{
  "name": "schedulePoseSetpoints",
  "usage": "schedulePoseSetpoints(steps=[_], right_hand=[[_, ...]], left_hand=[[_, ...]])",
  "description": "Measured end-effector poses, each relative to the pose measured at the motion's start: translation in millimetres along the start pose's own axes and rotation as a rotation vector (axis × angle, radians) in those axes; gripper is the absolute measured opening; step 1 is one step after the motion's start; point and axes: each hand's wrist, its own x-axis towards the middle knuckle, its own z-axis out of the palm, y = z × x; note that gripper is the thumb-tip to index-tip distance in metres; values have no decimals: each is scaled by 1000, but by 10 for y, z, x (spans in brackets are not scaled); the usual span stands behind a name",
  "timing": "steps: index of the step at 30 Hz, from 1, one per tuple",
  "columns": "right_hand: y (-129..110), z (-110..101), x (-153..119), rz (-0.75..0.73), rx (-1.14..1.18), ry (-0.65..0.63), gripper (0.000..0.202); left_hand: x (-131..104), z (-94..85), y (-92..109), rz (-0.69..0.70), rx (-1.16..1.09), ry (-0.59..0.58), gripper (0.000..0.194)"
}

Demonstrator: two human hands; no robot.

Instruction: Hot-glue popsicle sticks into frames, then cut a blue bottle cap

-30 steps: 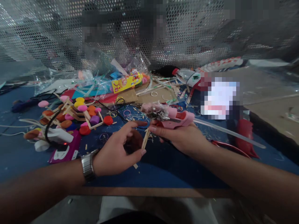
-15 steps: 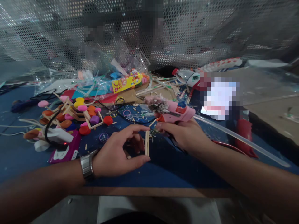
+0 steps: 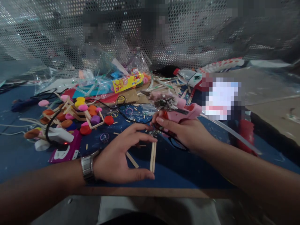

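Note:
Pinched by its ends between the thumb and fingers of my left hand (image 3: 122,156) is a pair of short wooden sticks (image 3: 153,157), lying side by side. My right hand (image 3: 187,131) is wrapped round a pink hot glue gun (image 3: 185,109), whose front is clogged with grey and pinkish fuzz. A long translucent glue stick (image 3: 232,132) juts out of the gun's back. Another loose wooden stick (image 3: 132,160) lies on the table under my left hand.
To the left sit a stick construction with coloured caps (image 3: 83,114) and a purple power strip (image 3: 75,145). Behind are a yellow box (image 3: 128,82), plastic wrapping and a bottle (image 3: 187,77). A lit phone (image 3: 221,100) lies at right; a black cord crosses the blue table (image 3: 182,175).
My left hand has lowered the sticks slightly towards me and to the right. The glue gun has tilted and moved a little right, its front turned away from the sticks.

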Motion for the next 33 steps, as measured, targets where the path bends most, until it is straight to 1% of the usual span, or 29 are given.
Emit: schedulePoseSetpoints(steps=[3,5,9,11,14,16,19,22,25,28,30,33], right_hand=[[-22,54,-10,80,277,-26,38],[-73,85,-22,116,416,-22,37],[-162,101,-48,141,571,-39,30],[-174,96,-54,137,613,-59,30],[-157,85,-58,147,613,-105,36],[-132,80,-61,136,610,-108,41],[-90,82,-67,77,582,-76,45],[-55,101,-63,4,508,-74,50],[-31,118,-48,-26,470,-118,55],[-6,114,-39,-33,456,-173,61],[12,102,-46,-41,453,-188,60],[18,87,-71,-42,480,-174,49]], left_hand=[[-6,1,-3,10,-1,-26,68],[-4,0,-10,16,10,-31,68],[-3,-1,-22,20,42,-49,69],[-3,-1,-22,4,43,-63,69],[-2,-3,-13,-23,22,-71,68],[0,-4,-6,-42,5,-83,68],[7,2,-7,-53,-45,-106,68],[9,16,-28,-16,-159,-115,70],[-7,27,-57,-3,-266,-99,72],[-34,31,-78,-52,-337,-106,74],[-47,34,-86,-70,-399,-111,76],[-42,40,-91,-16,-525,-60,78]])
